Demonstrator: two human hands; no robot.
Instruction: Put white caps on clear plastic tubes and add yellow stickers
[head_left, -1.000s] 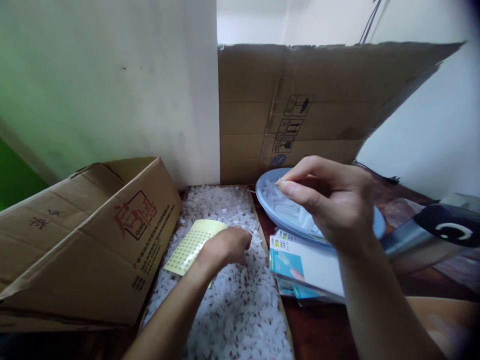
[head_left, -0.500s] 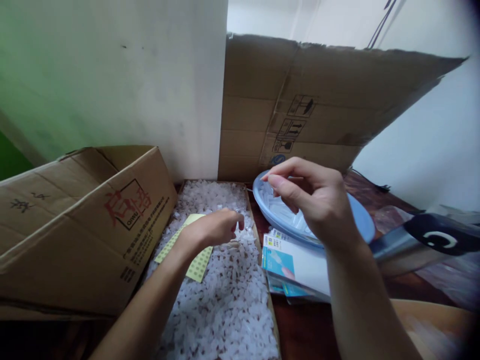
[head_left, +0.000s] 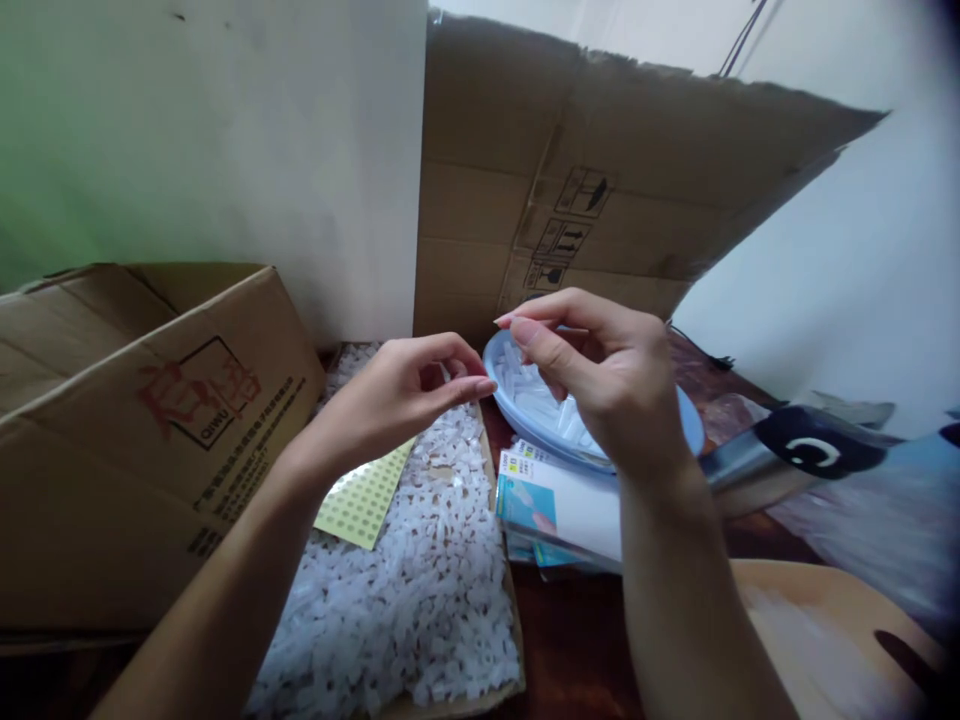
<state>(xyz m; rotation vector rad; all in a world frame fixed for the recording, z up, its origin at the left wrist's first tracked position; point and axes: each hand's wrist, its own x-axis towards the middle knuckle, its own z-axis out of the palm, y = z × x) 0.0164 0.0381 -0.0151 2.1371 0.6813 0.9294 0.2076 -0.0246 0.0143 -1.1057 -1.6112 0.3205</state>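
My left hand is raised over a shallow cardboard tray of small white plastic pieces. Its thumb and fingertips come together in a pinch, and anything between them is too small to make out. Facing it, my right hand pinches too, thumb against forefinger, in front of a blue basin; what sits in that pinch cannot be made out. The two sets of fingertips are close but apart. A yellow sheet with rows of round dots lies on the white pieces below my left wrist. Clear plastic pieces fill the basin.
An open cardboard box stands at the left. Flat printed packs lie beside the basin on the dark table. A big cardboard panel leans behind. At right are a silver-and-black object and an orange container.
My left hand has risen from the white pieces, moving up toward my right hand, its fingertips now pinched. My right hand keeps its pinch. The view has shifted slightly.
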